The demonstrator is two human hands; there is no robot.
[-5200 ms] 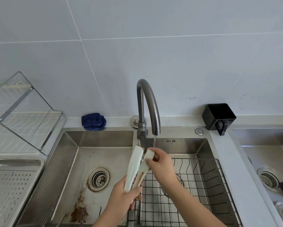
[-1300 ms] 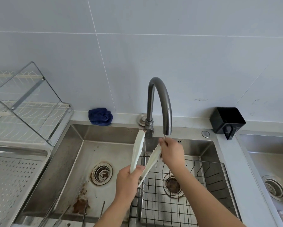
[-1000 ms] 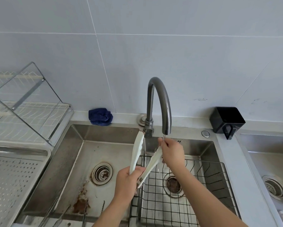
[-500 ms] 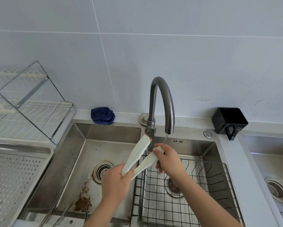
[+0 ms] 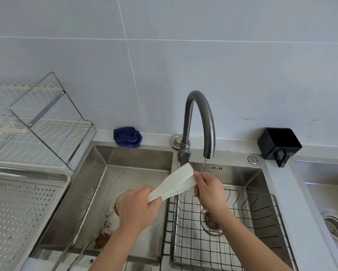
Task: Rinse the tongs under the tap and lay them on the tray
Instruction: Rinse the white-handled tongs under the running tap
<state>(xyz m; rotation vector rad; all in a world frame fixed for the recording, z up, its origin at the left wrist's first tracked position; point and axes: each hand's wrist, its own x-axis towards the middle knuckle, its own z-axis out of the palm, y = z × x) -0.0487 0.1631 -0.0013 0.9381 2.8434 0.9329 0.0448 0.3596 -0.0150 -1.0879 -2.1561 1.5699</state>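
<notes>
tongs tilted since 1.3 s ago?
Yes. The tongs have swung from near upright to slanting low, tips now below the tap spout instead of beside it.

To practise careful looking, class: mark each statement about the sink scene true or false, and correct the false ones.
1. Both hands hold the white tongs. True: the left hand grips one end, the right hand the other.
2. The tap is off. False: a thin stream falls from its spout.
3. The tongs lie on the perforated tray. False: they are held above the sink.
4. A blue cloth sits on the ledge behind the left basin. True.
5. The wire basket is in the left basin. False: it is in the right basin.
</notes>
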